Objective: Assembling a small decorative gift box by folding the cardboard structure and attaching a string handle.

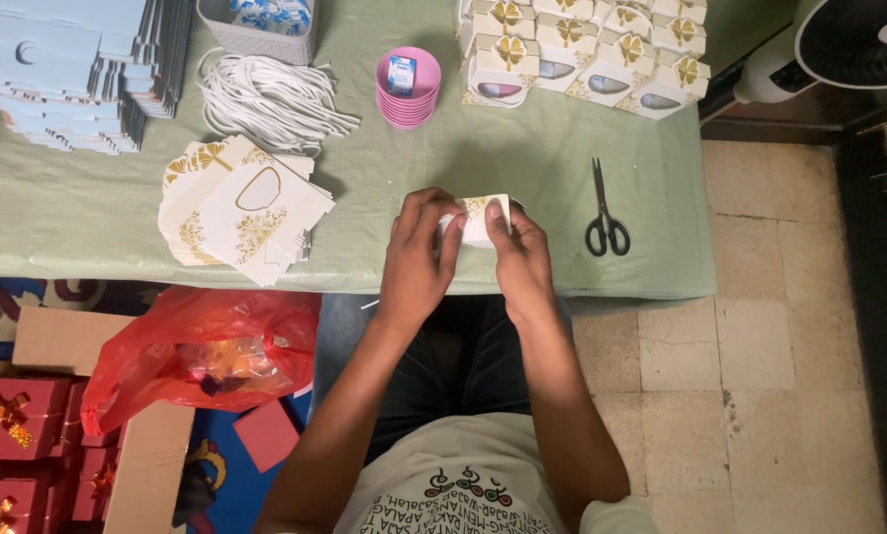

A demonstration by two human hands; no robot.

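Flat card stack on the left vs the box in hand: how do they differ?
The flat card stack lies unfolded in a loose pile on the green table; the small box is folded up into shape. The stack lies untouched, while the box is held between the left hand and right hand. The stack's cards look much wider. Both are white card with gold print.

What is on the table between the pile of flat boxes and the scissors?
In the head view, both hands, left hand and right hand, holding a small white box, lie between the flat boxes and the scissors.
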